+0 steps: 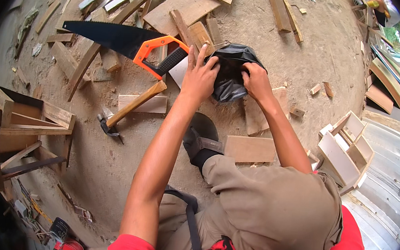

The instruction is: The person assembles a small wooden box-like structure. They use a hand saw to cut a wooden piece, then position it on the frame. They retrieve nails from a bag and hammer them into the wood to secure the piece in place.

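Observation:
A crumpled black plastic bag [229,81] lies on the sandy ground among wood offcuts. My left hand [199,73] presses on its left side with fingers spread, and my right hand [256,81] pinches its right edge. A handsaw with a black blade and an orange and black handle [156,54] lies just left of my left hand. A hammer with a wooden handle [133,106] rests on the ground below the saw. What is inside the bag stays hidden.
Wood planks and offcuts litter the ground all round, with a flat board [250,149] by my right knee. A wooden frame [19,128] stands at the left, a white slatted box [346,150] at the right. My foot wears a black shoe [201,135].

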A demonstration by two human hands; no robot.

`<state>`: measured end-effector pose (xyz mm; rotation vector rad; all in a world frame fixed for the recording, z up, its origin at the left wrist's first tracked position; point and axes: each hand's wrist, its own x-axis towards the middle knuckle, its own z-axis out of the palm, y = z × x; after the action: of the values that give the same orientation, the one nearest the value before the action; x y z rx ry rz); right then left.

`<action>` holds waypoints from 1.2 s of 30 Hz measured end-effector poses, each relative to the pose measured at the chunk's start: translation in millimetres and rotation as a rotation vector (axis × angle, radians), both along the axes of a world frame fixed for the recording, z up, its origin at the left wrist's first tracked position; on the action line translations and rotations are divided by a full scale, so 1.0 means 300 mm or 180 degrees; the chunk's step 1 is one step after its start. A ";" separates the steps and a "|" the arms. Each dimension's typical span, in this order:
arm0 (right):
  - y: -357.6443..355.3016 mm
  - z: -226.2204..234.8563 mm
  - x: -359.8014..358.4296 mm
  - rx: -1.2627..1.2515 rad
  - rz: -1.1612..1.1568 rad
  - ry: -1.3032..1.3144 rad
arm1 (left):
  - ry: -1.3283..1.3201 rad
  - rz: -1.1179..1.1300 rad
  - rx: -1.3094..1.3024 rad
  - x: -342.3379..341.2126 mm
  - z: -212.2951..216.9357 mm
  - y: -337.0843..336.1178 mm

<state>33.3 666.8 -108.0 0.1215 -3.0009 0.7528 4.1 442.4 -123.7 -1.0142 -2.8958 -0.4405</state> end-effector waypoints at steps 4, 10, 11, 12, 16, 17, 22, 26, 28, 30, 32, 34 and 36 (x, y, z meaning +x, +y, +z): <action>0.004 -0.079 0.014 0.0585 -0.0183 0.0231 | -0.0197 -0.0040 -0.0148 0.004 0.029 0.011; 0.011 -0.143 0.028 0.0467 -0.0241 0.0214 | -0.0270 -0.0020 0.0062 0.005 0.012 -0.020; 0.020 -0.154 0.024 0.0468 -0.0197 0.0195 | -0.0272 -0.0019 0.0111 0.005 0.011 -0.022; 0.032 -0.162 0.019 0.0468 -0.0153 0.0177 | -0.0273 -0.0020 0.0162 0.005 0.011 -0.020; 0.041 -0.165 0.017 0.0717 -0.0088 0.0247 | -0.0265 0.0034 0.0229 0.013 0.011 -0.009; 0.028 -0.147 0.013 0.0325 -0.0188 0.0039 | -0.0274 0.0064 0.0261 0.014 0.011 -0.018; 0.036 -0.038 -0.016 -0.2144 -0.0482 -0.0886 | -0.0482 0.0061 0.0846 0.012 0.024 -0.052; -0.051 0.142 -0.039 -0.3611 -0.0628 -0.1524 | -0.0738 0.0283 0.1990 -0.002 0.044 -0.116; -0.058 0.152 -0.051 -0.3824 -0.0518 -0.1580 | -0.0611 0.0337 0.2226 -0.014 0.068 -0.143; -0.057 0.169 -0.059 -0.3832 -0.0416 -0.1598 | -0.0852 0.0365 0.2331 -0.022 0.097 -0.162; 0.015 0.151 -0.073 -0.2581 -0.0136 -0.1739 | -0.0764 0.0249 0.2255 -0.020 0.120 -0.161; 0.053 0.100 -0.057 -0.1547 0.0020 -0.1753 | -0.0949 0.0079 0.2172 -0.004 0.130 -0.142; 0.069 0.055 -0.033 -0.0669 0.0124 -0.1697 | -0.0817 -0.0016 0.1922 0.041 0.112 -0.086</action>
<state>23.4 687.6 -91.5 -0.0373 -3.3789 1.2793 16.4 416.6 -90.2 -0.9049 -2.6532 -1.4234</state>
